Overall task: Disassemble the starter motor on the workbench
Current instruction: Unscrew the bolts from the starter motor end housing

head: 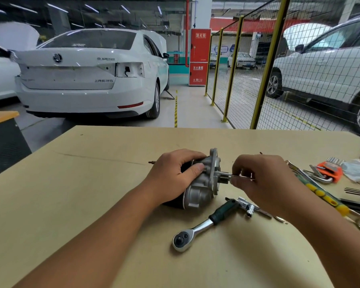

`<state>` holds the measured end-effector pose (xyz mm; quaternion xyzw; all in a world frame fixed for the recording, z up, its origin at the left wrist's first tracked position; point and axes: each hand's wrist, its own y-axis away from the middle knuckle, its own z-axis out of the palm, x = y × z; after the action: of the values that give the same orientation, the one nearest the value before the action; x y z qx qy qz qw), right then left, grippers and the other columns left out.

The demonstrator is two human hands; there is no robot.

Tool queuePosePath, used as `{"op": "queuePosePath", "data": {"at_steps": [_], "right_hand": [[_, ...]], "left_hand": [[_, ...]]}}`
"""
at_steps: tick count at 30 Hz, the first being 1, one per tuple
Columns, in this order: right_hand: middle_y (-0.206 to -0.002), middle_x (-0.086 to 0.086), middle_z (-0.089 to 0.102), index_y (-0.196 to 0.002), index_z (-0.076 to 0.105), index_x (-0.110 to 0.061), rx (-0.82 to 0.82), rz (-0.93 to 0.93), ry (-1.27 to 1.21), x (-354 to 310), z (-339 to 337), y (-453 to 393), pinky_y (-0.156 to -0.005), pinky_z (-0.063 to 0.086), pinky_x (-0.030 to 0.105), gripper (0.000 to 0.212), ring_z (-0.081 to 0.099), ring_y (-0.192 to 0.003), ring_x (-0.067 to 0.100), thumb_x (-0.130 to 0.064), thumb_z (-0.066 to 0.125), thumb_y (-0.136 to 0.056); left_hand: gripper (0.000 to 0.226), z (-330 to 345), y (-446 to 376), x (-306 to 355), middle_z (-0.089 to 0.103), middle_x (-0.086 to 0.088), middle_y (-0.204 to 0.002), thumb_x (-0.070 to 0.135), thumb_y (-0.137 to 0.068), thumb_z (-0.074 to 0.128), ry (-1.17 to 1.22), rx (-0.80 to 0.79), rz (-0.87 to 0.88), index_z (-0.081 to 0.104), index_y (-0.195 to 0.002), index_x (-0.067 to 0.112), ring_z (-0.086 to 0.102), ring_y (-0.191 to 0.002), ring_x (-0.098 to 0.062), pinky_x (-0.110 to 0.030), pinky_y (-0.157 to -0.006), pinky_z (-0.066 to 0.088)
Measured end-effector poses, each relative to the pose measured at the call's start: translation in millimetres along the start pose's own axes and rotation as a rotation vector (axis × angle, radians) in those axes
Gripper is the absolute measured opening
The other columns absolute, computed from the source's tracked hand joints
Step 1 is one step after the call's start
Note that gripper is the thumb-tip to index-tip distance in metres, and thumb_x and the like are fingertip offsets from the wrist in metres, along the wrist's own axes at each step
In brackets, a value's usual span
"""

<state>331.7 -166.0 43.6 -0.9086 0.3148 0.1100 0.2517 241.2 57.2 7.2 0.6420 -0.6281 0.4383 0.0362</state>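
the left hand wraps over the top of the starter motor, fingers curled over its far side and the thumb pressed on the near side of the silver housing, so this grip holds the motor firmly. the right hand has a narrow grip: its fingertips pinch a thin metal tool at the end of the shaft that sticks out of the motor's flange.

the motor lies on its side near the middle of the tan surface. its long axis runs roughly left to right; the black body points toward the left hand's side and the silver flanged end with the shaft points right, toward the right hand. the flange stands nearly upright, tilted slightly.

just in front of the motor, a ratchet wrench with a dark green handle lies flat, its round head nearest the viewer. a small chrome socket lies at the handle's far end, partly under the right wrist.

further right are a screwdriver with a green and yellow handle, a set of hex keys in an orange holder and a spanner.

beyond the surface stand a white car, a yellow mesh fence and a red cabinet.
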Motion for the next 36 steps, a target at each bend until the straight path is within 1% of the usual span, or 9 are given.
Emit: {"op": "queuePosePath", "data": {"at_steps": [3,5,9,16,20,24,30,33,36], "right_hand": [[-0.08,-0.013,0.058,-0.093,0.074,-0.027,-0.034,-0.033,0.048,3.6,1.4,-2.2,-0.062,0.029,0.012,0.012,0.049,-0.074,0.0,-0.032,0.063,-0.096],[-0.082,-0.014,0.057,-0.095,0.075,-0.022,-0.039,-0.022,0.065,3.6,1.5,-3.4,-0.064,0.032,0.011,0.015,0.049,-0.075,0.0,-0.028,0.062,-0.098],[-0.085,-0.017,0.059,-0.094,0.074,-0.031,-0.019,-0.022,0.214,-0.4,1.0,-0.7,-0.079,0.049,0.037,0.014,0.056,-0.084,0.012,-0.038,0.062,-0.097],[-0.081,-0.014,0.06,-0.084,0.066,-0.03,0.018,0.0,0.115,-3.4,1.6,0.4,-0.074,0.052,0.041,0.012,0.055,-0.078,0.01,-0.039,0.072,-0.089],[-0.076,-0.01,0.061,-0.086,0.063,-0.032,-0.005,-0.019,0.006,-0.8,1.7,-0.2,-0.06,0.039,0.023,0.011,0.052,-0.073,0.002,-0.04,0.065,-0.094],[-0.084,-0.01,0.057,-0.096,0.074,-0.021,-0.055,-0.04,0.027,0.5,2.7,-3.7,-0.063,0.029,0.01,0.017,0.048,-0.077,-0.001,-0.029,0.059,-0.099],[-0.086,-0.016,0.056,-0.09,0.071,-0.028,-0.011,-0.049,0.145,-3.2,2.3,-0.3,-0.078,0.049,0.038,0.009,0.055,-0.082,0.011,-0.036,0.068,-0.093],[-0.084,-0.017,0.058,-0.087,0.064,-0.032,0.022,-0.04,0.175,-6.6,-0.5,1.0,-0.078,0.049,0.039,0.012,0.054,-0.08,0.012,-0.043,0.07,-0.09],[-0.076,-0.011,0.061,-0.088,0.054,-0.032,0.008,-0.007,0.085,-5.9,0.8,1.2,-0.065,0.05,0.034,0.02,0.054,-0.071,0.01,-0.044,0.069,-0.091]], "left_hand": [[0.037,0.7,-0.1,-0.1,0.072,0.018,-0.113,0.04,-0.092,0.061,0.007,-0.004,0.004,0.074,-0.123,0.026,0.065,-0.109,-0.003,-0.038,-0.1,0.052],[0.037,0.4,0.1,0.2,0.073,0.017,-0.114,0.039,-0.091,0.062,0.01,-0.008,0.009,0.074,-0.124,0.025,0.065,-0.11,-0.004,-0.038,-0.101,0.052],[0.039,-0.5,0.6,0.0,0.072,0.017,-0.115,0.04,-0.09,0.063,0.006,-0.016,0.009,0.073,-0.125,0.026,0.065,-0.111,-0.003,-0.038,-0.101,0.052],[0.039,-0.9,1.2,0.0,0.072,0.017,-0.116,0.043,-0.091,0.062,-0.005,-0.017,0.008,0.072,-0.125,0.028,0.065,-0.112,-0.005,-0.04,-0.101,0.051],[0.037,-0.3,0.4,-0.2,0.072,0.016,-0.114,0.04,-0.094,0.059,0.014,-0.012,0.002,0.073,-0.124,0.026,0.065,-0.111,-0.005,-0.04,-0.1,0.052],[0.037,0.0,-0.3,-0.7,0.073,0.016,-0.114,0.04,-0.092,0.06,0.012,-0.011,0.003,0.073,-0.124,0.026,0.065,-0.11,-0.005,-0.038,-0.101,0.051],[0.039,-0.7,1.0,-2.1,0.072,0.02,-0.113,0.042,-0.089,0.064,0.006,-0.017,0.017,0.073,-0.125,0.029,0.064,-0.11,-0.001,-0.037,-0.099,0.052],[0.037,-0.2,-0.3,-1.7,0.071,0.021,-0.113,0.043,-0.091,0.062,0.016,-0.02,0.018,0.072,-0.124,0.03,0.065,-0.11,-0.002,-0.038,-0.099,0.053],[0.036,0.3,-0.6,-1.8,0.072,0.022,-0.112,0.042,-0.093,0.059,0.024,-0.006,0.018,0.073,-0.123,0.03,0.065,-0.109,-0.001,-0.038,-0.099,0.053]]}}
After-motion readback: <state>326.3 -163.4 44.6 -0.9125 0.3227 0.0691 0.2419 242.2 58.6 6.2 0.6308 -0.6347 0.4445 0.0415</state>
